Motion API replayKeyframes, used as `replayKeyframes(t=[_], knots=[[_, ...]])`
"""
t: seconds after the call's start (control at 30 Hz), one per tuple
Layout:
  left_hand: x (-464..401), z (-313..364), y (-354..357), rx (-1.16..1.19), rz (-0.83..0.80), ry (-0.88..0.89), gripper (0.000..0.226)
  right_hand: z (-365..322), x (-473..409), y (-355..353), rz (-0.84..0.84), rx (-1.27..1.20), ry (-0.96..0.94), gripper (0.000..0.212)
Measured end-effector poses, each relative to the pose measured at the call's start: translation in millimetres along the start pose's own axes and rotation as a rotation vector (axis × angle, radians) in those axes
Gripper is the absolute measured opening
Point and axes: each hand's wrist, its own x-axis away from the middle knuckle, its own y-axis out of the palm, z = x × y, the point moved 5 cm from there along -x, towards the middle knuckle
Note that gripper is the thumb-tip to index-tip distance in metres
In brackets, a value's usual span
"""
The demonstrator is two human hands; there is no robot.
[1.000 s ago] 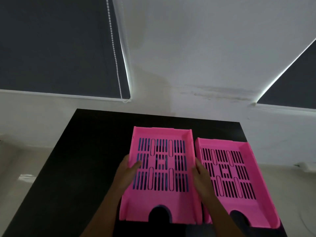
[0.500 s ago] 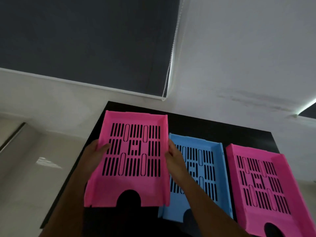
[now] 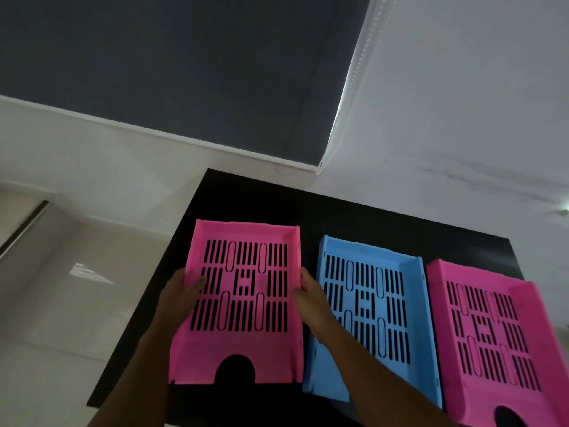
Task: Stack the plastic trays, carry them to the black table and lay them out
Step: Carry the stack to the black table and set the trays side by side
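Observation:
Three slotted plastic trays lie side by side on the black table. The left pink tray is held by both hands: my left hand grips its left wall and my right hand grips its right wall. It sits at the table's left part, low over or on the surface; I cannot tell which. A blue tray lies in the middle, partly covered by my right forearm. Another pink tray lies at the right, reaching the frame's bottom edge.
The table's left edge runs close beside the held tray, with pale floor beyond it. A white wall and a dark roller blind stand behind the table's far edge.
The view swung left. The pink tray in my hands came off the blue tray, moved left and sank toward the table; the blue tray now lies uncovered between the two pink ones.

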Motion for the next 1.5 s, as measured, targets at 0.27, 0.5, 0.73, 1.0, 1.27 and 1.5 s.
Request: replayKeyframes(t=[0.27,0.5,0.73,1.0,1.27,1.5], knots=[[40.3,59.8,82.0,-0.107,0.019,0.202,0.076,-6.0,32.4,-109.8,0.391,0.168,-0.14,0.05],[91.0,73.7,198.8,-0.126,-0.412,0.168,0.1,79.9,96.6,-239.9,0.836,0.216,0.104,0.065],[103.8,78.2,228.5,-0.294,-0.41,0.257,0.08,129.6,99.9,-251.8,0.608,0.262,0.137,0.065],[109.0,78.3,239.2,-0.326,-0.373,0.219,0.074,132.7,89.3,-255.0,0.444,0.26,0.062,0.052],[108.6,74.7,248.6,-0.266,-0.281,0.159,0.077,135.2,85.9,-257.3,0.343,0.285,0.008,0.071],[97.9,83.9,256.1,-0.246,-0.293,0.2,0.079,134.2,73.0,-261.6,0.329,0.304,-0.024,0.075]])
